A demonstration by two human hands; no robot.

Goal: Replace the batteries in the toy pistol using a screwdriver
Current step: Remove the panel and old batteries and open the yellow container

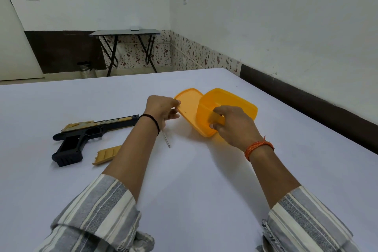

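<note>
A black and gold toy pistol (90, 135) lies on its side at the left of the white table (184, 170). Its gold battery cover (106, 154) lies loose beside the grip. The screwdriver's metal shaft (166, 139) pokes out from under my left wrist; its handle is hidden. My left hand (163, 110) pinches the near edge of an orange lid (189, 104). My right hand (231, 125) grips the rim of an orange plastic box (229, 104), which is tilted with its opening toward me. No batteries are visible.
The table's right edge runs along a white wall with a dark skirting. Beyond the far edge stand a small folding table (126, 32) and a metal bin (86, 68) on the floor.
</note>
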